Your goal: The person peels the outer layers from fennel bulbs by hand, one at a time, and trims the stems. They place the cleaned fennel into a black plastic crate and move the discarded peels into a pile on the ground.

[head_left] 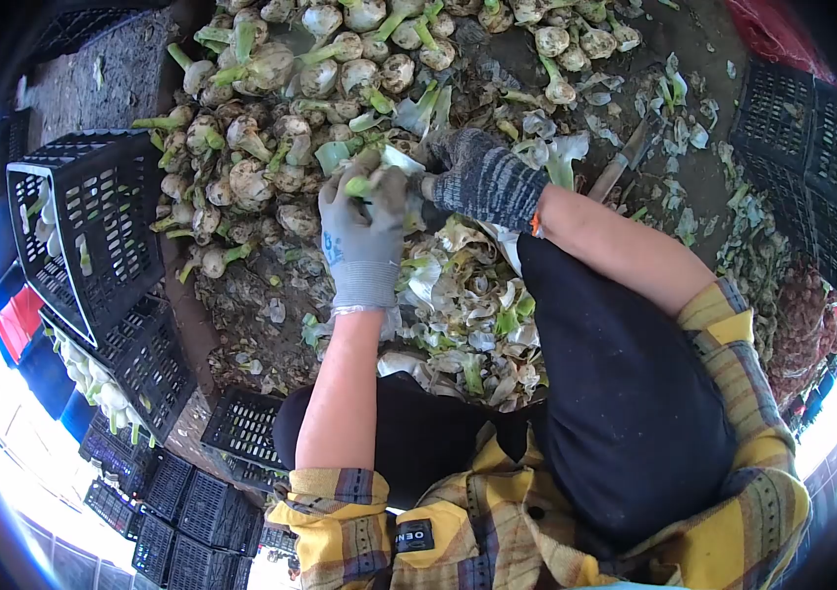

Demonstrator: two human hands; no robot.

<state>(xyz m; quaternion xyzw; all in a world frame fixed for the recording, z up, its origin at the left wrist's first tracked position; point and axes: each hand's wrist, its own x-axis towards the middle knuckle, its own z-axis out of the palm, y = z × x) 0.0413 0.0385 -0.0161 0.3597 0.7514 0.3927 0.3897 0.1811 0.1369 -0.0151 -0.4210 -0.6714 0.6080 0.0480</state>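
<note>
My left hand [359,231], in a pale grey knit glove, is closed around an onion-like bulb; its green cut stem [357,185] shows between the fingers, and the rest is mostly covered. Close against it on the right, my right hand [482,177] wears a dark striped glove with its fingers curled. A flat, pale knife blade [401,160] sticks out from that hand toward the bulb; its grip is largely hidden. Just beyond both hands spreads a heap of soil-stained bulbs [251,182] with short green stems.
Peelings [472,305] lie between my legs. A second blade with a wooden handle [610,179] rests on the ground to the right. Black plastic crates [109,231] stand at left, one holding pale bulbs [94,379]. More crates [802,147] and a reddish mesh sack [807,324] are at right.
</note>
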